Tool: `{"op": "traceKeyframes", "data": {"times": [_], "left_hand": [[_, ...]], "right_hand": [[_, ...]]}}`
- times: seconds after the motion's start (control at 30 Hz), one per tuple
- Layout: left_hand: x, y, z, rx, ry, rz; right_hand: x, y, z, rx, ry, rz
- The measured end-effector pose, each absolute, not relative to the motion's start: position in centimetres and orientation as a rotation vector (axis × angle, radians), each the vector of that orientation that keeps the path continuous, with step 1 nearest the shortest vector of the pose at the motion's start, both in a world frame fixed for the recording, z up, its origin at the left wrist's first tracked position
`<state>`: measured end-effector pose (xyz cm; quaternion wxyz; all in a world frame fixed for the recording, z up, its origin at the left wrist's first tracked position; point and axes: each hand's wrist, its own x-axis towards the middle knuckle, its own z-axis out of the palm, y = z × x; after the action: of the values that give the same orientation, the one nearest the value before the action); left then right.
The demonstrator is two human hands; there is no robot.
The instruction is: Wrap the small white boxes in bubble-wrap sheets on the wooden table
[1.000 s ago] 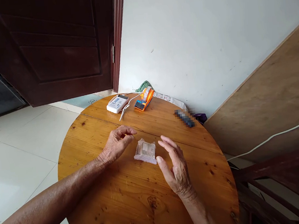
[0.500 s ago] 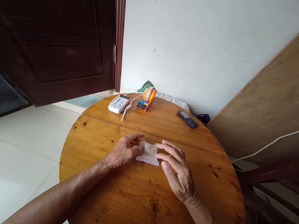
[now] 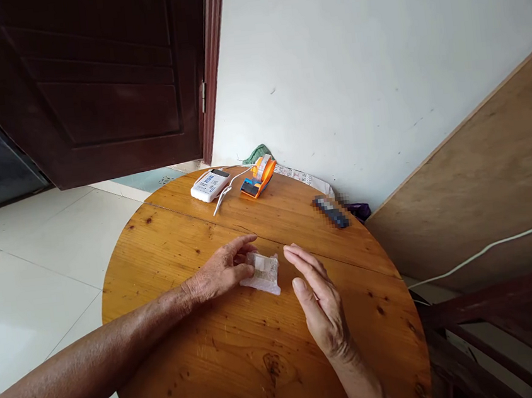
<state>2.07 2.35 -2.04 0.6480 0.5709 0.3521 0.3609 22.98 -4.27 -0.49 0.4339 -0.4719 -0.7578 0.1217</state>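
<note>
A small packet in clear bubble wrap (image 3: 265, 276) lies on the round wooden table (image 3: 206, 357), with a pale rectangle showing through it. My left hand (image 3: 228, 266) is at the packet's left edge, its thumb on the wrap and its other fingers reaching behind the far left corner; it seems to hold that side. My right hand (image 3: 322, 304) is raised just right of the packet, apart from it, with its thumb spread from the fingers and nothing in it.
At the table's far side are a white device (image 3: 210, 186) with a cable, an orange and blue tape dispenser (image 3: 259, 177) and a blurred dark object (image 3: 331, 211). Printed paper (image 3: 306, 177) lies by the wall. A dark red door (image 3: 118, 107) stands behind left.
My right hand has drawn off the packet's right edge, and its fingers have come closer together. My left hand stays at the packet. The view has shifted slightly.
</note>
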Motion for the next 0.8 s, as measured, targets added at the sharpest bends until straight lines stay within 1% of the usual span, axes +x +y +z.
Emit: {"op": "traceKeyframes", "data": {"times": [0.23,0.43,0.7,0.8], "left_hand": [[2.3,2.4,-2.2,1.296,0.8,0.826],[2.2,2.3,-1.9,1.362,0.796,0.823],[2.3,1.9,-1.7,1.368,0.802,0.813],[2.3,1.9,-1.6,1.382,0.794,0.81]], "right_hand": [[23.4,-4.0,0.1,-1.138,-1.937,0.404],[22.8,-3.6,-0.4,-1.108,-1.992,0.507],[23.8,-3.9,-0.4,-1.131,-1.688,0.693],[24.4,-3.8,-0.4,-1.099,-1.665,0.718]]}}
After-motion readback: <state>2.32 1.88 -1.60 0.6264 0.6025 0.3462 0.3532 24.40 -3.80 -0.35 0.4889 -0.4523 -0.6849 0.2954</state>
